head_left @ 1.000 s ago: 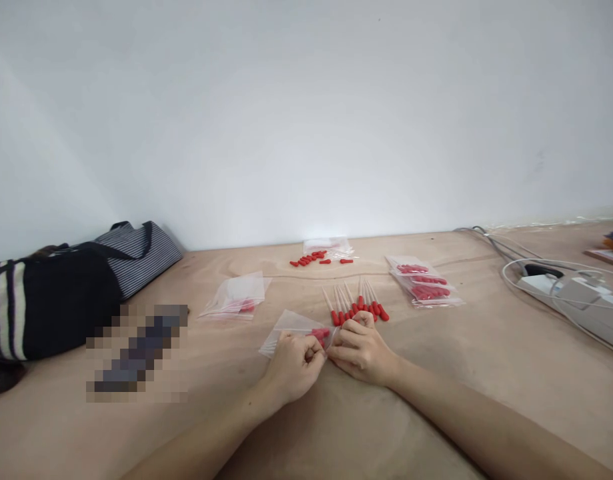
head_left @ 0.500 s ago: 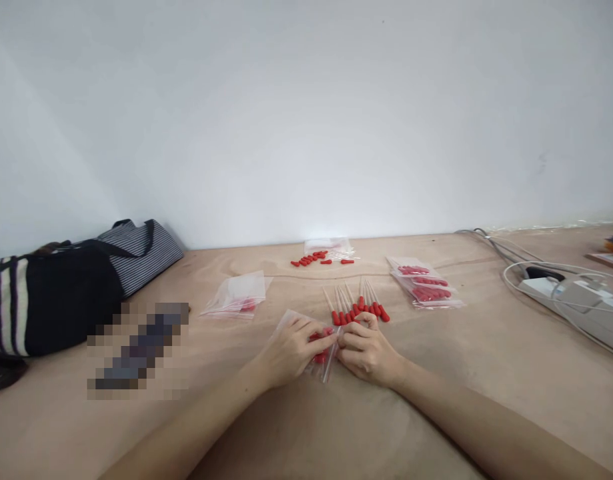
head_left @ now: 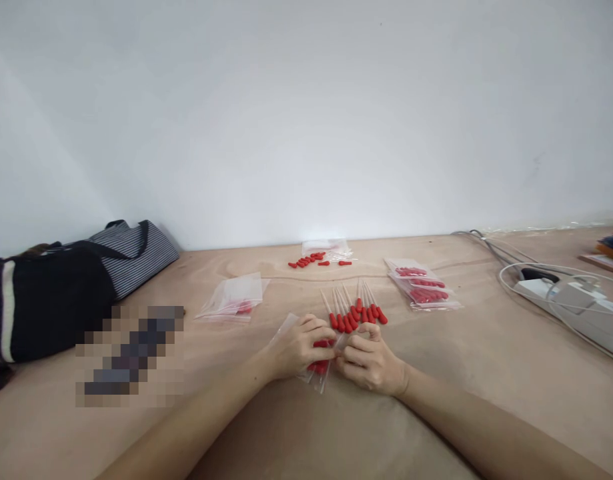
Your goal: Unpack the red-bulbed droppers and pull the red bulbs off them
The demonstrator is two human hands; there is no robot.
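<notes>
Both hands meet at the middle of the wooden table (head_left: pixel 486 373). My left hand (head_left: pixel 299 347) lies over a small clear zip bag (head_left: pixel 317 370) with red pieces inside, its fingers curled on the bag's top edge. My right hand (head_left: pixel 369 363) pinches the same edge from the right, fingers closed. Just beyond the hands lies a fan of clear droppers with red bulbs (head_left: pixel 353 308).
Another clear bag (head_left: pixel 233 299) lies to the left, a stack of filled bags (head_left: pixel 422 285) to the right, and loose red bulbs (head_left: pixel 311 259) near the wall. A striped dark bag (head_left: pixel 61 293) sits at far left. Cables and a white power strip (head_left: pixel 571 297) lie at right.
The left hand went from a fist at the bag's corner to fingers laid over the bag. The bag turned and now hangs toward me between both hands, which shifted slightly nearer.
</notes>
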